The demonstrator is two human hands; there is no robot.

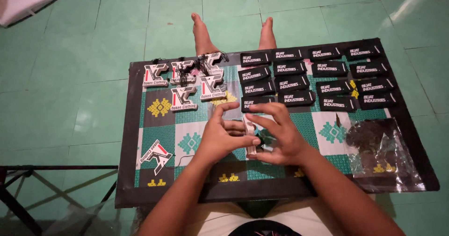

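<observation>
Nearest the camera, both forearms rise from six o'clock and meet over a patterned board [140, 189] laid across the lap. The left hand [220, 135] and the right hand [278, 135] pinch a small white tag [250, 130] between them, thumbs and forefingers closed on its edges, the other fingers fanned apart above it. At eight o'clock from the hands one die-cut hang tag [155, 155] lies alone on the board. At three o'clock sits a clear plastic bag [381, 149] holding dark bits. Farther off, at eleven o'clock, lie more die-cut tags [184, 79] with black strings; at one o'clock, rows of black labels [322, 77]. Beyond the board, two bare feet [202, 30] rest on green floor tiles [93, 39].
</observation>
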